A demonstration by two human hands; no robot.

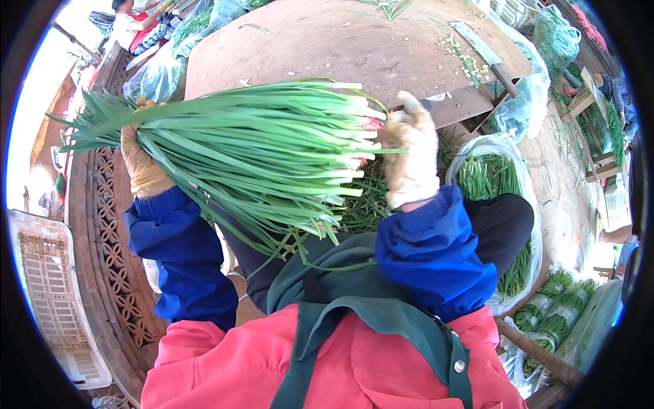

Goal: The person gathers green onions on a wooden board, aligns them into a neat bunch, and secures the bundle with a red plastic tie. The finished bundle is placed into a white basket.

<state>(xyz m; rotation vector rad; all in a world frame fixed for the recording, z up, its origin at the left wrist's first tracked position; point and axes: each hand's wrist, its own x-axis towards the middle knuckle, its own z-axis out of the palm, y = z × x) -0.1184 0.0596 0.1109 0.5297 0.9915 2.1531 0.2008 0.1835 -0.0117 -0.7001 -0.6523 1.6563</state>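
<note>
My left hand (140, 158), in a pale, stained glove, grips a large bunch of garlic chives (250, 143) around its leafy end. The bunch lies sideways above my lap, its cut white stem ends fanned out to the right. A bit of red (372, 123) shows among those ends. Close by them is my gloved right hand (413, 148), partly blurred, its fingers bent; what it holds is not clear. One green stalk (391, 151) sticks out from the bunch across this hand. Several loose blades hang down onto my dark green apron (337, 286).
A wooden table (317, 51) ahead bears a cleaver (477, 43) and trimmed scraps. Chives fill a plastic-lined container (488, 174) at my right knee. Wrapped bundles (559, 307) lie lower right. A plastic crate (53, 296) stands left, beyond a brick lattice wall (110, 230). Another person (135, 28) sits upper left.
</note>
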